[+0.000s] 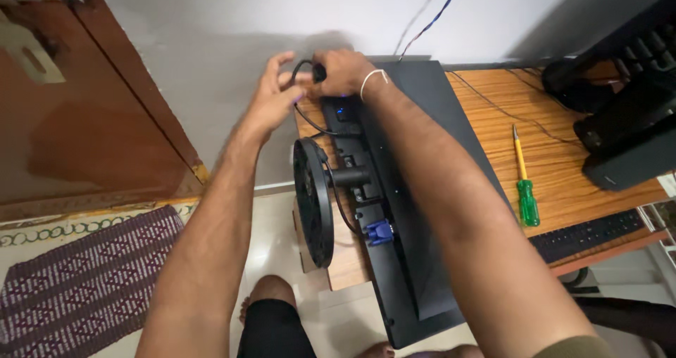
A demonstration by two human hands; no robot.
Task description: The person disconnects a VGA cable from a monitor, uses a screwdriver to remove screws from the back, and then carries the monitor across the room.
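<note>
A black cable plug [318, 71] is pinched by the closed fingers of the right hand [343, 71] at the far end of a face-down black monitor [415, 189]; the left hand [273, 97], fingers spread open, is held just beside it at nine o'clock. A green-handled screwdriver [524, 182] is seen on the wooden desk [563, 168] at three o'clock

Matt black plastic monitor [422, 189], wood-grain desk [563, 168]

plug [319, 71] half hidden by hands, keyboard [584, 235] partly hidden
</note>
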